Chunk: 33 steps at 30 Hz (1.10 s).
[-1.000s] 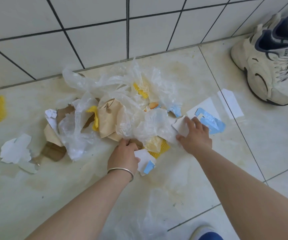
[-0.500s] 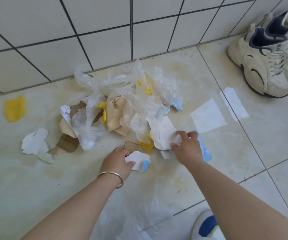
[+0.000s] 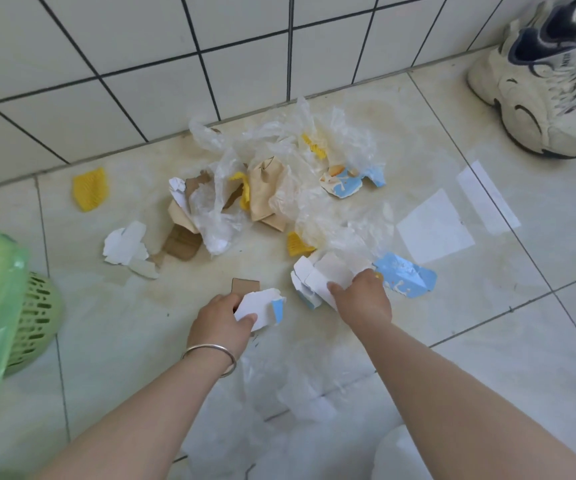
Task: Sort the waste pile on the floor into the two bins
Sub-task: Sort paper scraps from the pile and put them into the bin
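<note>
Barely begun: left hand pinching white card scrap, right hand clutching torn cards; waste pile beyond fingertips, unsorted.

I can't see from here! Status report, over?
Left hand holds white card scrap. Right hand grips white paper. Pile unsorted. Green bin nearby, left.

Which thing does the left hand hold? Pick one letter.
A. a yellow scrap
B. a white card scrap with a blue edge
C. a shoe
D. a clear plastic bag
B: the left hand pinches a white card scrap with a blue edge, just above the floor; the yellow scrap lies apart by the wall.
</note>
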### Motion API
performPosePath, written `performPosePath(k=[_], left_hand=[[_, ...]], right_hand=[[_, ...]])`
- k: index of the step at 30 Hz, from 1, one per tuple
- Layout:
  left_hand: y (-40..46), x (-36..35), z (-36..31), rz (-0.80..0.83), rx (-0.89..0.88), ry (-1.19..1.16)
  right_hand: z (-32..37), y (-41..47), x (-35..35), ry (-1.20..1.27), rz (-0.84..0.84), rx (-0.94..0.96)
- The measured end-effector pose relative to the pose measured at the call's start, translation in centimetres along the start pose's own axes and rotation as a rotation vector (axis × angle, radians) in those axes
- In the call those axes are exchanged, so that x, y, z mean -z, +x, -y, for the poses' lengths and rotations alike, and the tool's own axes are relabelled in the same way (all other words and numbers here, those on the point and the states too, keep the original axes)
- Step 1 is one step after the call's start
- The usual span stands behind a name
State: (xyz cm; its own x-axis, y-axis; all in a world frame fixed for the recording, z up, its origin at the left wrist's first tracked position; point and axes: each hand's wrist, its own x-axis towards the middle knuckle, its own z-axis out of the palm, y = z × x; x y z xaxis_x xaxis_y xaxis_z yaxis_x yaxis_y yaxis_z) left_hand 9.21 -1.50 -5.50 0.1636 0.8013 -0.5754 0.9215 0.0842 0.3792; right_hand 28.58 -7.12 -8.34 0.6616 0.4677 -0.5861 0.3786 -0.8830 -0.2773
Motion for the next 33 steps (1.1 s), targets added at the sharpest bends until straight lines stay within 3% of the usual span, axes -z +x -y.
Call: performPosePath(k=[3, 7, 13, 23, 29, 33], left_hand=[[-0.7, -0.1, 0.7, -0.022, 0.020, -0.067], [-1.3, -0.3, 1.1, -0.041, 0.036, -0.140], [-1.3, -0.1, 1.6, -0.022, 0.009, -0.158], [0.5, 0.6, 2.0, -0.057, 0.065, -0.171], [0.9, 0.4, 0.8, -0.057, 0.066, -0.242], [1.2, 0.6, -0.9, -0.065, 0.050, -0.478]], right_hand=[[0.9, -0.4, -0.6, 0.243, -0.034, -0.240], [2.1, -0.5, -1.6, 0.225, 0.003, -0.424], [2.7, -0.3, -2.0, 0.071, -0.076, -0.358], [3.6, 1.9, -1.3, 0.027, 0.013, -0.186], [4.0, 2.0, -0.4, 0.240, 0.048, -0.154], [4.1, 2.0, 0.1, 0.392, 0.098, -0.233]])
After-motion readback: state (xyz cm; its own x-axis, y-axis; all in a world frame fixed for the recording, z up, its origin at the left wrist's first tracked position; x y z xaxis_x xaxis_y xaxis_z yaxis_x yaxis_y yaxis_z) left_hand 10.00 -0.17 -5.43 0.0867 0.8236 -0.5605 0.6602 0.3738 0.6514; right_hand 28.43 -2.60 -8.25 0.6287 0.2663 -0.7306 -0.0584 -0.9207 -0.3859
